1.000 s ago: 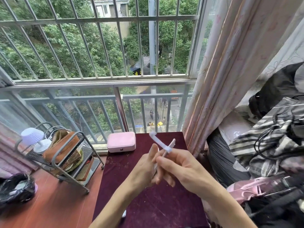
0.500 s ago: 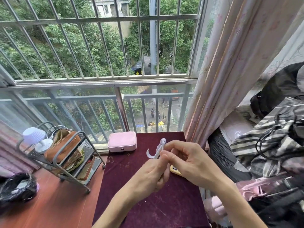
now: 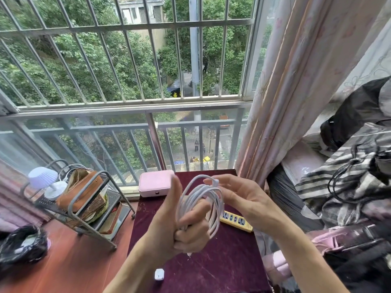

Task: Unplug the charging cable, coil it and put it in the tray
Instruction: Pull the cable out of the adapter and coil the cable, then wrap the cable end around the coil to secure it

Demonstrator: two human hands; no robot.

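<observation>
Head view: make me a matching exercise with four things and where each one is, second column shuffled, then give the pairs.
Things:
1. white charging cable
2. yellow power strip
3. pink box
4. white charger plug

Places:
A. at the table's far edge, by the window
B. looped in the left hand
C. lying under the right hand
D. at the table's near edge

Pairs: 1-B, 2-C, 3-A, 4-D

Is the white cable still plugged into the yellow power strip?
No, the cable is looped in the left hand, above the power strip, not plugged in.
</observation>
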